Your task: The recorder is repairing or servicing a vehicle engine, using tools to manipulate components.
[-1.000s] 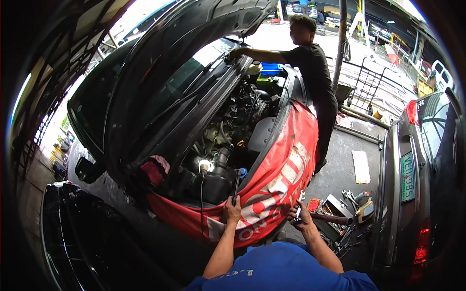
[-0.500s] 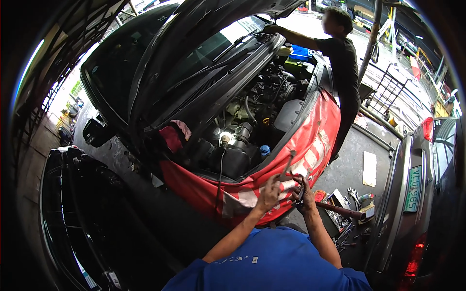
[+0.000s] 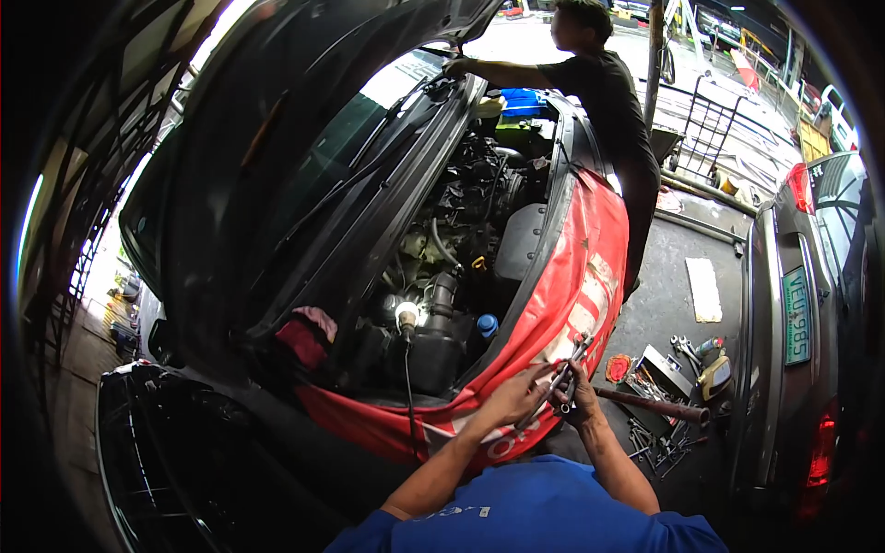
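My hands have come together in front of the red cover point(image 3: 597, 226) draped over the car's front edge. My right hand point(image 3: 583, 405) is closed around metal wrenches point(image 3: 578, 350), whose ends stick up past the fingers. A ring end shows lower down, near the palm. Against them my left hand point(image 3: 514, 400) is closed on a slim dark metal tool, partly hidden by the fingers; its kind is unclear. Beyond the cover lies the open engine bay point(image 3: 438, 267), with a lit work lamp point(image 3: 407, 318) and a blue cap point(image 3: 488, 324).
A co-worker point(image 3: 604, 101) leans over the bay's far side. To my right, tools point(image 3: 656, 442) and an open toolbox point(image 3: 664, 373) lie on the floor beside a rusty pipe point(image 3: 654, 404). Parked cars stand at right point(image 3: 784, 276) and left point(image 3: 175, 442). The raised hood point(image 3: 249, 138) hangs overhead.
My left hand has moved down and in against the right, lowering its raised tool to the wrenches. The view has shifted, so the car appears further left.
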`<control>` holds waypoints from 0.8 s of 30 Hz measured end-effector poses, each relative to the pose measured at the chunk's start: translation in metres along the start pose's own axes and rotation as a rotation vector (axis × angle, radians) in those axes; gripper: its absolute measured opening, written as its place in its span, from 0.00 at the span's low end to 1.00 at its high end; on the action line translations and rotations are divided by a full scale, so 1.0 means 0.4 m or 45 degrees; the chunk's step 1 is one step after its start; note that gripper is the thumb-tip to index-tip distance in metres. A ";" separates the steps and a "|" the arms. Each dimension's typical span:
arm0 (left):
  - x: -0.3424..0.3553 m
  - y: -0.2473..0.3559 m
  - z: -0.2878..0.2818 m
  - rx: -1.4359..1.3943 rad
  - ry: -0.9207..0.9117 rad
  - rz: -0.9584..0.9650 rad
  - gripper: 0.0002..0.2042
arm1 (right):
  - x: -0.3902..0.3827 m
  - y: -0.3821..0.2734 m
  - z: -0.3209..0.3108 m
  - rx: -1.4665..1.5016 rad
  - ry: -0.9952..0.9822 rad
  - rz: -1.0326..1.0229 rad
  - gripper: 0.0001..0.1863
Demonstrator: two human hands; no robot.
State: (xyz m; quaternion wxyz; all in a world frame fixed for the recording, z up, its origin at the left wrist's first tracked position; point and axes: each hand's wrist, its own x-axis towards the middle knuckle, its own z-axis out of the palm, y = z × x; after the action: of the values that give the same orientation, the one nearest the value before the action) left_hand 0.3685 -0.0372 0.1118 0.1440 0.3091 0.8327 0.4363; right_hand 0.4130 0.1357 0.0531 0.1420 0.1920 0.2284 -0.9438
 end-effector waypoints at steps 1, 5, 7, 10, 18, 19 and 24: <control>0.069 0.059 -0.069 -0.067 -0.194 -0.285 0.20 | 0.018 -0.028 -0.020 0.020 0.025 -0.012 0.18; 0.243 0.002 -0.280 0.113 0.156 -0.142 0.19 | 0.127 -0.116 0.017 0.143 -0.073 -0.056 0.19; 0.350 0.018 -0.396 0.273 0.229 -0.162 0.20 | 0.211 -0.178 0.028 0.173 -0.022 -0.148 0.19; 0.497 0.042 -0.555 0.353 0.298 -0.250 0.20 | 0.374 -0.289 0.049 0.248 -0.212 -0.328 0.20; 0.874 -0.127 -0.841 0.683 0.501 -0.168 0.18 | 0.793 -0.504 0.026 0.599 -0.650 -0.573 0.19; 0.920 -0.150 -0.867 0.788 0.552 -0.170 0.19 | 0.815 -0.514 0.026 0.624 -0.664 -0.565 0.19; 1.218 -0.293 -0.973 0.973 0.668 -0.292 0.24 | 0.856 -0.511 0.024 0.746 -0.788 -0.555 0.21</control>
State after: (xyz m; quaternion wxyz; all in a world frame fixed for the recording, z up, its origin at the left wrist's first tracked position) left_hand -0.2493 -0.0235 0.2555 -0.1477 0.1253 0.9705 0.1435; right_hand 0.0343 0.2443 -0.0083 -0.0580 -0.1185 -0.0652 -0.9891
